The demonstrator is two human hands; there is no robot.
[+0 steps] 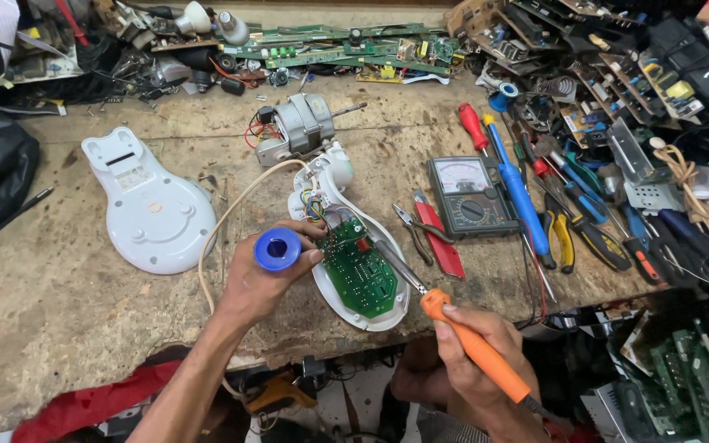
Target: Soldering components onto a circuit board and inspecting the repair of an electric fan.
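Bare forearms, no sleeves, ringless hands (268, 279)

A blue solder spool (277, 248) sits end-on, its round hollow core facing up, just left of a green circuit board (358, 275). The board lies flat inside an open white housing (327, 190). An orange-handled soldering iron (445, 320) slants down-right, its metal tip touching the board's upper right edge

Worn wooden workbench (84, 303) under white casing (151, 215), motor (299, 127), multimeter (469, 195), screwdrivers (519, 193).
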